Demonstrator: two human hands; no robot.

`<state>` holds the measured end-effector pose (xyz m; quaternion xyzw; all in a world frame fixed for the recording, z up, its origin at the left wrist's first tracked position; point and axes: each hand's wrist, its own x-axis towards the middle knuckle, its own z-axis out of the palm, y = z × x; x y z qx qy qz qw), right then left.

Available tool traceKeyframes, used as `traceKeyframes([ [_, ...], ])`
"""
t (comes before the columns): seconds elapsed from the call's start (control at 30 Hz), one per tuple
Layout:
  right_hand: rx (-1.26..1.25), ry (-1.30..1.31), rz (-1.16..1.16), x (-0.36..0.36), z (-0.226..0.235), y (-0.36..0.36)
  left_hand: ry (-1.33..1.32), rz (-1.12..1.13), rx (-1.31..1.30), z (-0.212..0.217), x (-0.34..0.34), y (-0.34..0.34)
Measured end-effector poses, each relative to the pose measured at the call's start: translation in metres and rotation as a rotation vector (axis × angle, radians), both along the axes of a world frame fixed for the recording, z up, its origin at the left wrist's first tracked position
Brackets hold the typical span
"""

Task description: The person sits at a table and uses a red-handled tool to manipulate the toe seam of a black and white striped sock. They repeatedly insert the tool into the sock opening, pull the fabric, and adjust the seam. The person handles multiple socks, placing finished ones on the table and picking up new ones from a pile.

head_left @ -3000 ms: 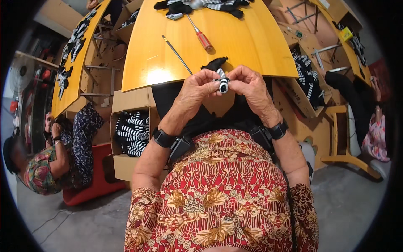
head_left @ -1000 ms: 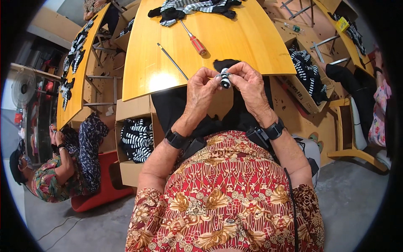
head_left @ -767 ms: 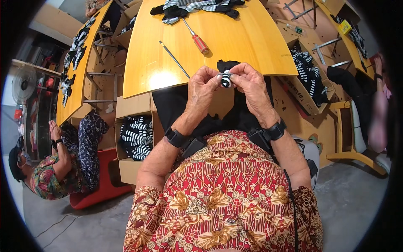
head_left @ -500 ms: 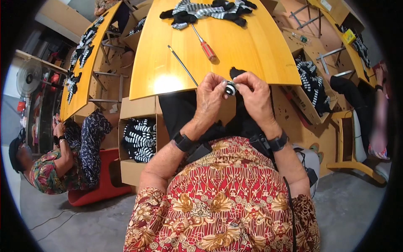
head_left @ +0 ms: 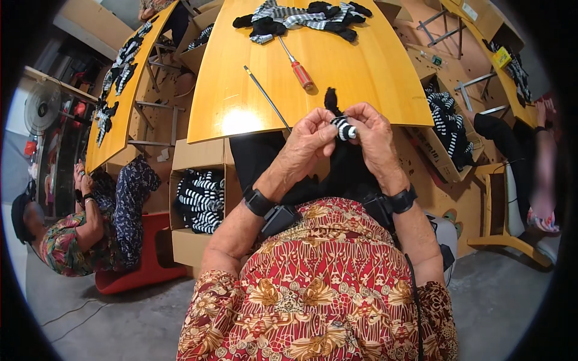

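Just past the near edge of the yellow table (head_left: pixel 241 78), a small black-and-white striped knitted piece (head_left: pixel 344 128) is pinched between both hands. My left hand (head_left: pixel 307 141) grips its left side with thumb and fingers. My right hand (head_left: pixel 374 135) has its fingers closed on the right side. A black end (head_left: pixel 331 101) of the knit sticks up beyond my fingers. On the tabletop, a screwdriver with a red handle (head_left: pixel 301 74) lies ahead of my hands, and a thin dark rod (head_left: pixel 265 94) with a yellowish tip lies slanting to the left.
Striped knit pieces (head_left: pixel 304 17) are heaped at the table's far end. Cardboard boxes (head_left: pixel 198 155) with striped knits stand at the left and right. A person (head_left: pixel 84 231) sits at a table on the left; another person's arm (head_left: pixel 543 144) shows at the right.
The striped knit has shifted slightly right and shows more of its stripes, its black end now pointing up. Both hands have moved a little to the right with it.
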<state>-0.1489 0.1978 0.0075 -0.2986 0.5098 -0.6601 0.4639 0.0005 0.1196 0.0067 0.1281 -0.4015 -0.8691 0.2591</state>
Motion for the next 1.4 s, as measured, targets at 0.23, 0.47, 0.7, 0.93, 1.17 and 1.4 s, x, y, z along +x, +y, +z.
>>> traceKeyframes([
  [0.23,-0.087,-0.140,0.194,-0.006,-0.006,0.007,-0.127,0.207,-0.314,-0.002,0.002,0.000],
  [0.47,-0.162,0.122,0.041,0.005,0.000,0.001,-0.113,0.200,-0.337,-0.008,0.000,-0.005],
  [0.7,-0.158,0.522,-0.132,0.011,-0.001,0.002,-0.188,0.109,-0.081,-0.016,0.003,-0.008],
  [0.93,-0.057,0.282,0.068,0.009,0.006,0.004,-0.215,0.257,-0.238,-0.007,0.008,-0.005],
  [1.17,-0.134,0.753,-0.169,0.020,0.005,0.002,-0.226,0.285,-0.300,-0.013,0.004,-0.003],
  [1.4,-0.208,0.714,-0.157,0.019,0.008,0.000,-0.213,0.279,-0.198,-0.001,0.003,-0.002],
])
